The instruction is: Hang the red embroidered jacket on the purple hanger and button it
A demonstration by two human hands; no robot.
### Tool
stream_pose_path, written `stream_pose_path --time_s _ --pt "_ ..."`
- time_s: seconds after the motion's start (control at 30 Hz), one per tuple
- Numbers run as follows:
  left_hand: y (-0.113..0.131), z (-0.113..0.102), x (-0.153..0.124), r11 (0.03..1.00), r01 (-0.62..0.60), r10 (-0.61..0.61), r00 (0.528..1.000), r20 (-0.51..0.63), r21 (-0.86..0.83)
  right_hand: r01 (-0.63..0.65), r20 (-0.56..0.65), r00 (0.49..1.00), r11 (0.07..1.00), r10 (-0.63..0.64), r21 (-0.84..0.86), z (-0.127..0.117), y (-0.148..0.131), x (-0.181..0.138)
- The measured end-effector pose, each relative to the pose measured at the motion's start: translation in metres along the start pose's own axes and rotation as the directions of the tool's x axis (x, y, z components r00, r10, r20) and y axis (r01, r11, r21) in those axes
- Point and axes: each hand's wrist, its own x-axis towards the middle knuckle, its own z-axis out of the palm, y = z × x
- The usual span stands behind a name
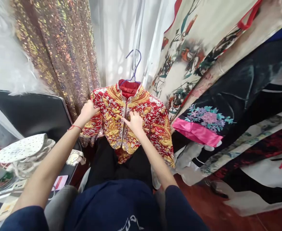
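Note:
A red jacket with heavy gold and silver embroidery hangs in front of me on a purple wire hanger. My left hand is closed on the jacket's left shoulder and sleeve top; a red string circles that wrist. My right hand rests on the jacket's front beside the centre opening, fingers curled and pinching the cloth there. Both forearms are bare, with dark blue sleeves near the bottom edge.
A sequined gold garment and white sheer curtains hang behind. Printed floral robes and a black one with pink trim crowd the right. A dark table at left carries a white dotted cap and small items. The floor is red-brown.

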Motion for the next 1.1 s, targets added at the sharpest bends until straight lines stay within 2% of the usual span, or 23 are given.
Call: stream_pose_path --time_s 0.1,0.2,0.27,0.33,0.37,0.47,0.53,0.63,0.7,0.77,0.83,0.9,0.97,1.1 --pt "-0.006 0.000 0.002 1.000 0.000 0.000 1.000 0.013 -0.009 -0.101 -0.016 0.995 0.995 0.100 -0.028 0.029 -0.005 0.015" --pt "-0.009 -0.005 -0.003 0.999 0.036 -0.036 0.999 0.012 0.004 -0.105 0.023 0.994 0.994 0.105 -0.010 0.044 0.000 0.018" --pt "-0.005 -0.009 -0.006 1.000 0.022 -0.022 0.998 -0.052 0.001 -0.095 0.045 0.995 0.995 0.094 0.007 0.049 0.005 0.014" --pt "0.006 -0.013 -0.006 0.996 -0.085 0.079 0.983 -0.164 -0.031 -0.096 0.062 0.994 0.995 0.095 0.022 0.051 0.008 0.008" --pt "0.014 -0.016 -0.005 0.984 -0.171 0.156 0.962 -0.226 -0.051 -0.102 0.068 0.993 0.994 0.100 0.030 0.050 0.008 0.005" --pt "0.045 -0.025 0.006 0.889 -0.449 0.391 0.846 -0.362 -0.089 -0.122 0.080 0.990 0.990 0.117 0.064 0.042 0.002 0.002" --pt "0.067 -0.031 0.017 0.827 -0.553 0.491 0.797 -0.352 -0.098 -0.123 0.076 0.990 0.988 0.116 0.089 0.032 -0.005 0.005" --pt "0.091 -0.035 0.031 0.816 -0.564 0.540 0.822 -0.181 -0.127 -0.114 0.017 0.993 0.960 0.114 0.254 0.012 -0.017 0.015" --pt "0.098 -0.030 0.033 0.845 -0.519 0.501 0.852 -0.149 -0.129 -0.121 -0.045 0.985 0.851 0.167 0.511 0.001 -0.024 0.023" --pt "0.100 -0.021 0.029 0.875 -0.473 0.440 0.866 -0.236 -0.104 -0.132 -0.036 0.968 0.627 0.248 0.768 -0.005 -0.031 0.031" --pt "0.101 -0.011 0.021 0.894 -0.442 0.395 0.856 -0.333 -0.075 -0.166 0.046 0.956 0.401 0.291 0.901 -0.006 -0.037 0.038" --pt "0.101 -0.004 0.014 0.902 -0.428 0.375 0.842 -0.387 -0.058 -0.189 0.111 0.946 0.239 0.306 0.952 -0.004 -0.041 0.042" --pt "0.101 -0.002 0.010 0.905 -0.423 0.371 0.841 -0.394 -0.051 -0.181 0.120 0.937 0.161 0.328 0.970 -0.001 -0.043 0.042" --pt "0.102 -0.005 0.008 0.910 -0.414 0.377 0.855 -0.356 -0.032 -0.152 0.092 0.924 0.137 0.370 0.979 0.006 -0.046 0.037"
